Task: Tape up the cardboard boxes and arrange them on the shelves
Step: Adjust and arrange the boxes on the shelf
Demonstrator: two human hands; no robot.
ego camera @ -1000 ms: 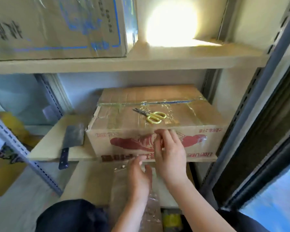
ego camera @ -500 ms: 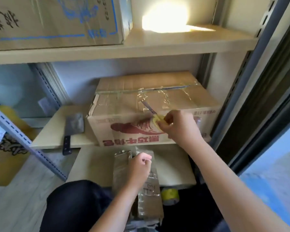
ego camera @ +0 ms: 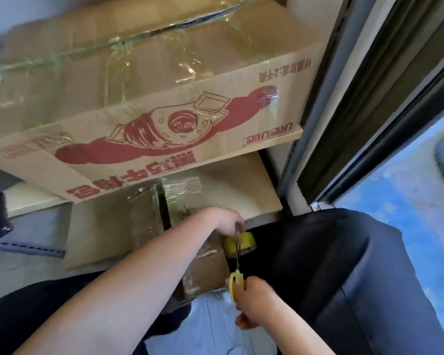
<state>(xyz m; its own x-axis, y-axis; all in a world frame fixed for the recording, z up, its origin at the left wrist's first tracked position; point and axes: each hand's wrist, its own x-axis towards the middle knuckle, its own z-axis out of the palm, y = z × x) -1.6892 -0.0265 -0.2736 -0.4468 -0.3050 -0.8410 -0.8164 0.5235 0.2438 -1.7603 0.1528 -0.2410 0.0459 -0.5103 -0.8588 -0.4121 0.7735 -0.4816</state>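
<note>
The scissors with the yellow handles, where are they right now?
In the head view they are low and right of centre: the right hand grips the scissors, blades pointing up toward the yellow tape roll beside the left hand.

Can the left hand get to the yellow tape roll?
Probably yes. The left hand is already right beside the tape roll, with only the scissors blades crossing between them.
</note>
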